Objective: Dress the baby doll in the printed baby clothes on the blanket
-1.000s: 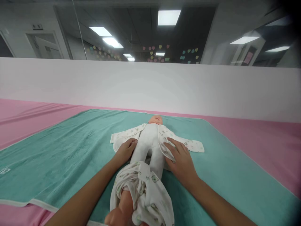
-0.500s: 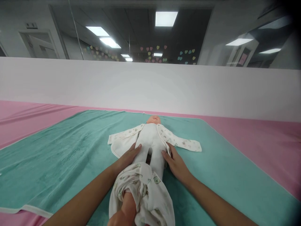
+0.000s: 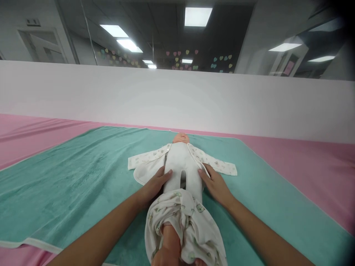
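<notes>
A baby doll point(image 3: 181, 138) lies on its back, head away from me, with its white cloth torso point(image 3: 179, 157) showing. Its printed baby top point(image 3: 226, 167) is spread open at both sides, sleeves stretched outward. Bunched printed trousers point(image 3: 205, 229) surround the lower legs, and one bare leg point(image 3: 170, 240) pokes out toward me. My left hand point(image 3: 158, 183) clasps the doll's hip on the left, thumb on top. On the other side, my right hand point(image 3: 215, 184) grips the opposite hip by the edge of the top. The fingers under the doll are partly hidden.
A teal blanket point(image 3: 91, 184) lies beneath the doll, over a pink cover point(image 3: 299, 166). Behind them rises a low white wall point(image 3: 177, 99). Above it is a dark glass panel point(image 3: 163, 33) with heart-shaped stickers and ceiling-light reflections.
The doll's hips, legs and bunched trousers have shifted to the right, with both my hands moving along. The head stays nearly in place. The camera view has shifted slightly.
</notes>
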Motion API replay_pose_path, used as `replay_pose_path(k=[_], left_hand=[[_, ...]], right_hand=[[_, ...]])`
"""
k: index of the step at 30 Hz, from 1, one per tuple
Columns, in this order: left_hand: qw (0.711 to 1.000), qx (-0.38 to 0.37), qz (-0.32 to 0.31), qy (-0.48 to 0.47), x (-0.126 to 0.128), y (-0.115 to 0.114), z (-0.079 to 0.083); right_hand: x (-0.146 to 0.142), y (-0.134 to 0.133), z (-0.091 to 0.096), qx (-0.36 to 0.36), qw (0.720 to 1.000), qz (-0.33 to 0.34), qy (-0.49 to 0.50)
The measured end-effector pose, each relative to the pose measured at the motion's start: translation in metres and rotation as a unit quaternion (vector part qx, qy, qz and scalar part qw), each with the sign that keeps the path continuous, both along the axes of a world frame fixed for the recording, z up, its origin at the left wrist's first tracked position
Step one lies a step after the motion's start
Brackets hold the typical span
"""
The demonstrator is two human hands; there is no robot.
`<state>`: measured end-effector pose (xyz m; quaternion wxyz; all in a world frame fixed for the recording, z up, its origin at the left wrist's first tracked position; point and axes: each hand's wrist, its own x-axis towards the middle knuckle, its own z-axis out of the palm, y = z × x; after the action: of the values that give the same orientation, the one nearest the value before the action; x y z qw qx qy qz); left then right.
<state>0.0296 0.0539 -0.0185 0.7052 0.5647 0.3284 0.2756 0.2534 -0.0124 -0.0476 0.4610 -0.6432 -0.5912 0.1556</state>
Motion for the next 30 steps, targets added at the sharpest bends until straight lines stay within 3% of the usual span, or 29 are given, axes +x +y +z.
replay_pose_path(k=[3,7,10,13,15,18,20,25,30], left_hand=[[0.990,0.079,0.078,0.087,0.000,0.014,-0.012],[0.967,0.211,0.098,0.109,-0.004,0.021,-0.016],[0.952,0.273,0.030,0.135,-0.007,0.013,-0.005],[0.945,0.272,-0.102,0.150,-0.012,0.004,0.009],[0.938,0.252,-0.176,0.162,-0.017,0.002,0.015],[0.919,0.209,-0.257,0.213,-0.023,0.002,0.019],[0.902,0.200,-0.302,0.233,-0.025,0.002,0.021],[0.873,0.237,-0.354,0.237,-0.023,-0.001,0.027],[0.878,0.216,-0.364,0.222,-0.023,0.000,0.023]], right_hand=[[0.011,-0.001,0.001,0.007,0.998,-0.038,-0.041],[0.016,0.001,-0.001,0.002,0.996,-0.066,-0.063],[0.012,0.000,0.001,0.051,0.993,-0.064,-0.085],[0.000,-0.008,0.011,0.153,0.977,-0.059,-0.139],[-0.012,-0.017,0.019,0.150,0.973,0.007,-0.173],[-0.031,-0.029,0.027,0.047,0.961,0.183,-0.202],[-0.040,-0.034,0.030,0.004,0.945,0.257,-0.200],[-0.044,-0.036,0.036,-0.032,0.931,0.319,-0.174],[-0.046,-0.043,0.038,-0.057,0.923,0.335,-0.181]])
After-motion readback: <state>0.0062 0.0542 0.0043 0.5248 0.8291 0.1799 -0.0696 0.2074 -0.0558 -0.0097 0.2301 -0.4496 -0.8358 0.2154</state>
